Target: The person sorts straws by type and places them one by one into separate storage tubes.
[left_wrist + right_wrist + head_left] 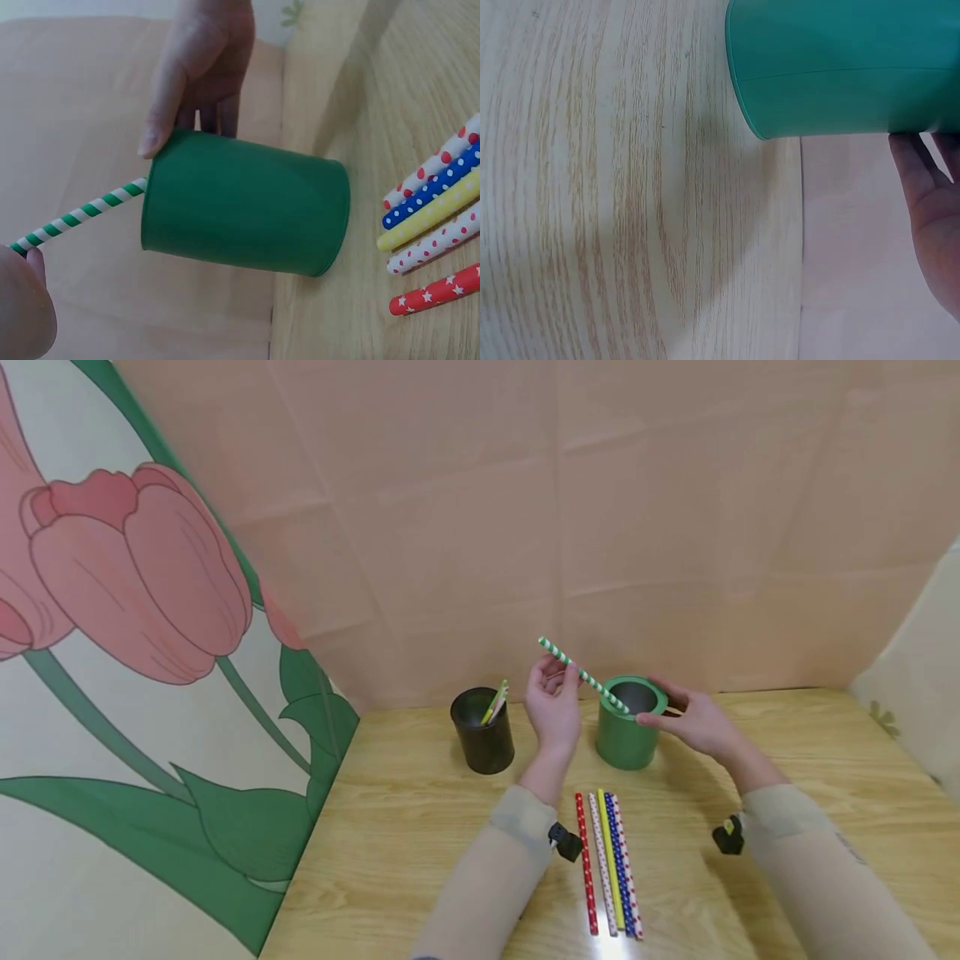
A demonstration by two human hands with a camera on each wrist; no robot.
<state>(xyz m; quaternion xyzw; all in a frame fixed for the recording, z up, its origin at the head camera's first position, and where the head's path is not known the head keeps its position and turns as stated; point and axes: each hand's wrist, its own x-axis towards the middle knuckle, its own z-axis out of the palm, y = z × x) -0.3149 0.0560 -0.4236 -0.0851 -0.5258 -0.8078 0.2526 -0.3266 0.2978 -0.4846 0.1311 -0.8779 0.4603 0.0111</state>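
My left hand [553, 706] pinches a green-and-white striped paper straw [573, 667] between thumb and fingers. The straw slants down to the right, its lower end at the mouth of a green cup [627, 743]. In the left wrist view the straw [82, 214] passes out of sight behind the rim of the cup [244, 202]. My right hand [693, 720] grips the cup near its top, thumb on the near side and fingers at the far side. In the right wrist view part of that hand [937, 210] touches the cup wall [840, 75].
A black cup [483, 747] stands to the left with a yellow straw [491, 706] and others in it. Nearer, several patterned straws lie side by side, among them a red one [587, 868] and a yellow one [611, 860]. Pinkish sheeting [480, 543] hangs behind the wooden table [390, 860].
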